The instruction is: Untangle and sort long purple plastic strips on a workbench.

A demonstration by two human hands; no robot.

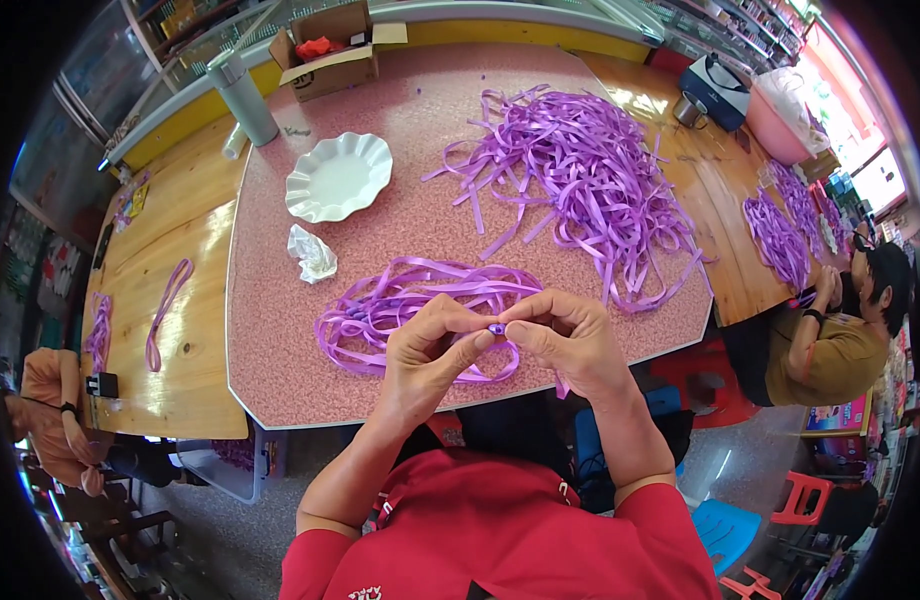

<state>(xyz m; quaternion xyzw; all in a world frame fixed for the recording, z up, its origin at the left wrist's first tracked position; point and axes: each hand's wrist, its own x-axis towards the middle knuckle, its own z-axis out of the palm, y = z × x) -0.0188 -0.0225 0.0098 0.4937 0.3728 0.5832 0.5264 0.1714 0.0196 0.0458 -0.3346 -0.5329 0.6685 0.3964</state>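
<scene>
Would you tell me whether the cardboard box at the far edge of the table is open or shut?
Open: the cardboard box has its flaps spread outward, and something red shows inside it.

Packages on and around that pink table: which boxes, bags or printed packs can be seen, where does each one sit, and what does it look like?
Cardboard box: far edge of the pink table, open flaps, brown, something red inside.
Dark bag: far right on the wooden table, boxy, navy with pale handles.
Pink bag: right beside the dark bag, rounded, translucent.
Printed box: low at right by a seated person, flat, multicoloured.
</scene>
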